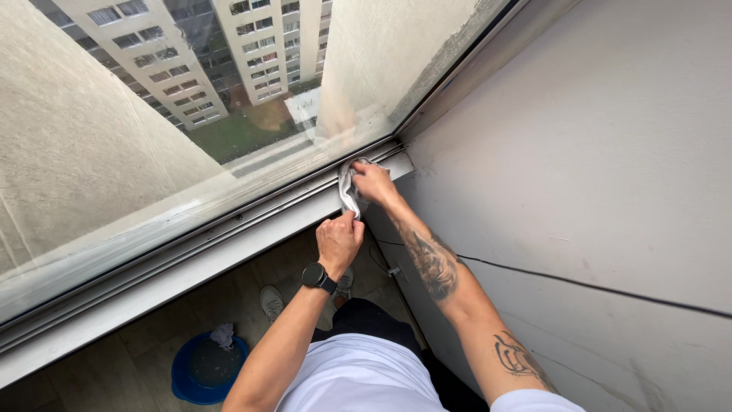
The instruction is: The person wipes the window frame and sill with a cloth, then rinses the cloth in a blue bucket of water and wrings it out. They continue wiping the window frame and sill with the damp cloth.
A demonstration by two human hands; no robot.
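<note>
Nearest the camera is the person's white shirt, with both forearms reaching up from it toward the window track. The left hand, a dark watch on its wrist, is closed into a loose fist, pinching the lower tail of a grey cloth. The right hand, at about one o'clock from the left, is curled over the upper part of the same cloth, pressing it into the corner where the track meets the grey side wall. The cloth thus lies at the right end of the sill, touching the track and both hands.

Down at seven o'clock a blue bucket stands on the floor with a second rag draped over its rim, just beside the person's shoes.

Judging from this posture, the risks look modest. The bucket sits close to the feet, so a backward step could tip it. The cloth is stretched between two grips; pulling unevenly could drag it out of the corner, leaving dirt there. A dark cable runs along the wall near the right forearm, and a wide sweep of the elbow might snag it.
</note>
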